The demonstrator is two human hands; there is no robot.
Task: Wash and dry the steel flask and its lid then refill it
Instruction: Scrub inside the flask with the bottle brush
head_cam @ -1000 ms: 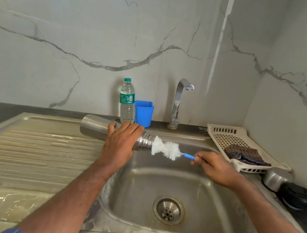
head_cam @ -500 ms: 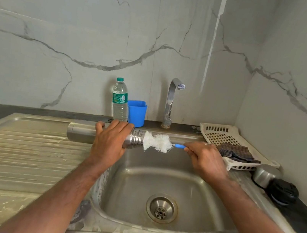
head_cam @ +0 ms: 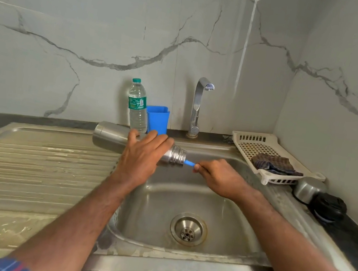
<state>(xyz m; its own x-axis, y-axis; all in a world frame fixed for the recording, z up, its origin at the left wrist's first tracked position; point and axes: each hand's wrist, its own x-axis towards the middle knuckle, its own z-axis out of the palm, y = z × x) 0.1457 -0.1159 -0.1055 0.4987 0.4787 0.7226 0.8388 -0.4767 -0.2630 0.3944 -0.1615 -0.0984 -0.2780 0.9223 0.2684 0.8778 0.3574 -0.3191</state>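
Two hands are engaged: the flask point(head_cam: 112, 136) is gripped sideways by the left hand point(head_cam: 144, 153) above the sink's point(head_cam: 226, 213) back edge, the brush point(head_cam: 189, 163) pinched by the right hand point(head_cam: 218, 179). Wet steel, rigid, likely slippery; best held mid-body.
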